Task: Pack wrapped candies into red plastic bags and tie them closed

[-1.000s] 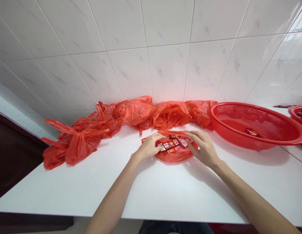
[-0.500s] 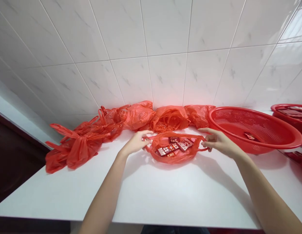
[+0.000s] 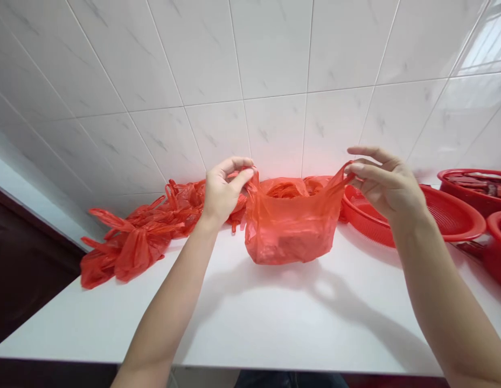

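Note:
A red plastic bag (image 3: pixel 289 226) stands on the white table (image 3: pixel 275 318), pulled up by its two handles. My left hand (image 3: pixel 222 191) pinches the left handle between thumb and fingers. My right hand (image 3: pixel 385 183) pinches the right handle with thumb and forefinger, its other fingers spread. The bag's bottom rests on the table and bulges; what is inside is hidden by the red film.
A row of tied red plastic bags (image 3: pixel 141 231) lies along the tiled wall (image 3: pixel 250 70) at the back left. A large red mesh basket (image 3: pixel 448 215) sits right of the bag, with two more red baskets (image 3: pixel 477 186) at the far right edge.
Both hands have lifted the bag's handles up and apart. The bag, flat and open with small packets showing, now stands upright and hides them.

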### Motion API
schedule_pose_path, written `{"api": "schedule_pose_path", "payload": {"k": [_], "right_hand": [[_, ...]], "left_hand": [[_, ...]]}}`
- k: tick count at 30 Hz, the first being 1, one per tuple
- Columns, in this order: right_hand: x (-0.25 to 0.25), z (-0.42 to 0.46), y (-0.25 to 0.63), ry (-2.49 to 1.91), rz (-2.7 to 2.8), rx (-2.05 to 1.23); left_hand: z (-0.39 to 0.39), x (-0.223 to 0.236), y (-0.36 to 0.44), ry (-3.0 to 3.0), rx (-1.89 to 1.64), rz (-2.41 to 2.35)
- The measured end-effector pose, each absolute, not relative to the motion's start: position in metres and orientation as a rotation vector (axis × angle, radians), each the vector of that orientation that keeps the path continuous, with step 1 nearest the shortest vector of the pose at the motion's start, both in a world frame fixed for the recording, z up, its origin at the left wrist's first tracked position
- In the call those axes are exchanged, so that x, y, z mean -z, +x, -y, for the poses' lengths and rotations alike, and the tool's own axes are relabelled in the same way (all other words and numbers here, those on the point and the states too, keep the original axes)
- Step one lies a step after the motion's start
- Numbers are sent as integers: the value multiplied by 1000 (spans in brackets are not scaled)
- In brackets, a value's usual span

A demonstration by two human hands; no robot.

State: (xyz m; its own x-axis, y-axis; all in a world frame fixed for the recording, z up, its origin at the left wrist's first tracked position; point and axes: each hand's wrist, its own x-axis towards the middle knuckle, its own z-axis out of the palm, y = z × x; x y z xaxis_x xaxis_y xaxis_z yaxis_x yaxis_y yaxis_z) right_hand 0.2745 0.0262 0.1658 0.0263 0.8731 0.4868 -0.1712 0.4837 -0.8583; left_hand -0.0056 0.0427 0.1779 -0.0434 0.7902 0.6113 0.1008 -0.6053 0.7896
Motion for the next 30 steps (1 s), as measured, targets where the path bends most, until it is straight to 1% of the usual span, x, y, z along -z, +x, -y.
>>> {"api": "schedule_pose_path", "payload": {"k": [6,10,13,19,22,24,26,28,30], "right_hand": [[-168,-17,253,-708,1475,-921],[-170,-7,235,-727,1631,-890],[-173,-1,225,-746,1738,-696],[-173,-2,224,-800,1817,-215],[-163,-6,230,-828,1765,-122],[-149,-10,233,-892,1750,-185],[-131,-16,234,-946,1763,-350],[-113,-21,234,-920,1745,-649],[-100,-26,235,-808,1555,-986]], "left_hand": [[-32,-178,15,1783,-1519,-915],[-24,-176,33,1900,-1320,-917],[-20,-177,44,2021,-1266,-956],[-19,-180,55,2163,-1317,-1072],[-23,-181,55,2085,-1348,-1055],[-27,-181,55,2013,-1397,-1029],[-29,-181,55,1944,-1438,-1015],[-31,-181,53,1884,-1458,-1004],[-32,-182,48,1839,-1464,-993]]}}
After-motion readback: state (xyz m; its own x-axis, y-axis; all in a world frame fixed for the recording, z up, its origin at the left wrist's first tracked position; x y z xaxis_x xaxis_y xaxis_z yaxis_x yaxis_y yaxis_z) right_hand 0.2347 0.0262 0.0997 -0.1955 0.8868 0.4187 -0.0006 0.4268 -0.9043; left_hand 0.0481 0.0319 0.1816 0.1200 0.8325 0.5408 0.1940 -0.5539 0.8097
